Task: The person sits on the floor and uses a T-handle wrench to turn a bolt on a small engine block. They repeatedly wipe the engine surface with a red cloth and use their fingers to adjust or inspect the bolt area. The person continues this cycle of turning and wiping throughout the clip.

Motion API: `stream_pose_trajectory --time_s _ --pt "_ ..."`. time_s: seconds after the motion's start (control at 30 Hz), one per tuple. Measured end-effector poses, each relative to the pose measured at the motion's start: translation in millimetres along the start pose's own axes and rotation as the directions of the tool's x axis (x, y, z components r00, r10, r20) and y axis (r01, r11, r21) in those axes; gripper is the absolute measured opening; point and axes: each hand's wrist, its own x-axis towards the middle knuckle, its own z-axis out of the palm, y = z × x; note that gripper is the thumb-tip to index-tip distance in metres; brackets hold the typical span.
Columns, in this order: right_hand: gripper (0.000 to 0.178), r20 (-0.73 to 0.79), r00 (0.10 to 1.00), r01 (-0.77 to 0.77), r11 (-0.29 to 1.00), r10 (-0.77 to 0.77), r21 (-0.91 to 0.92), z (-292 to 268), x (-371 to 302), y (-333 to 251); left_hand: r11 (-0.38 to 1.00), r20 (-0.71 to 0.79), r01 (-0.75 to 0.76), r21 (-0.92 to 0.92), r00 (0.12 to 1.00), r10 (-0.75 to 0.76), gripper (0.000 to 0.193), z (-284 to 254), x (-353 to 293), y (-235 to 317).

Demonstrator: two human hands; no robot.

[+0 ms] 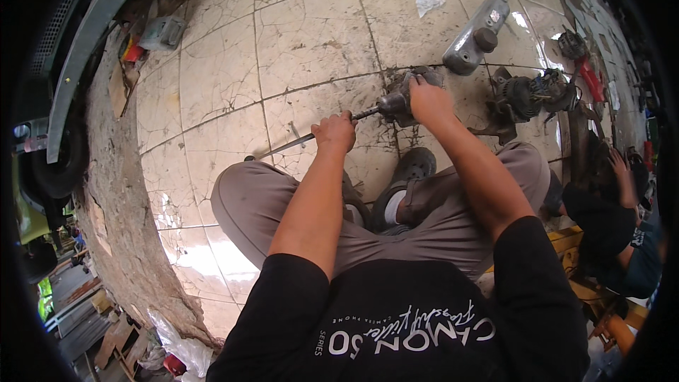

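Note:
On the tiled floor in front of my crossed legs lies a long thin metal rod [288, 146] with a small dark knob at its left end. Its right end runs into a dirty grey metal housing [396, 104]. My left hand [334, 133] is closed around the rod about midway, knuckles up. Over the top of the housing, my right hand [428, 101] is closed and grips it; its fingertips rest on the far side. The housing's underside is hidden. I cannot tell what machine the part comes from.
A grey metal engine cover [465, 49] with a dark round cap lies beyond my right hand. Right of it are an alternator [518, 97] and other greasy parts. White paper [428, 3] lies far ahead. A co-worker's hand [622, 178] shows at right; a metal beam [88, 49] stands left.

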Motion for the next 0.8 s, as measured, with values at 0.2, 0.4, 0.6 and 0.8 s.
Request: stream_pose_trajectory --time_s 0.2,0.4,0.6,0.8 --pt "0.026 0.103 0.991 0.069 0.985 -0.086 0.158 -10.4 6.5 -6.0 0.998 0.024 0.014 -0.065 1.000 -0.012 0.045 -0.1 5.1 -8.8" --pt "0.044 -0.039 0.988 0.154 0.962 -0.149 0.225 10.5 5.0 -26.1 0.991 0.018 0.111 -0.079 0.994 -0.110 0.052 -10.1 -15.7 -24.2" --pt "0.051 0.178 0.971 -0.199 0.947 0.157 0.252 46.0 -15.2 -61.9 0.962 -0.131 0.044 -0.269 0.988 -0.082 0.055 44.1 3.1 -62.0" --pt "0.054 0.161 0.987 -0.057 0.955 0.011 0.290 53.2 -17.9 -54.5 0.948 0.081 0.080 -0.309 0.995 -0.058 0.058 29.6 0.5 -56.4"
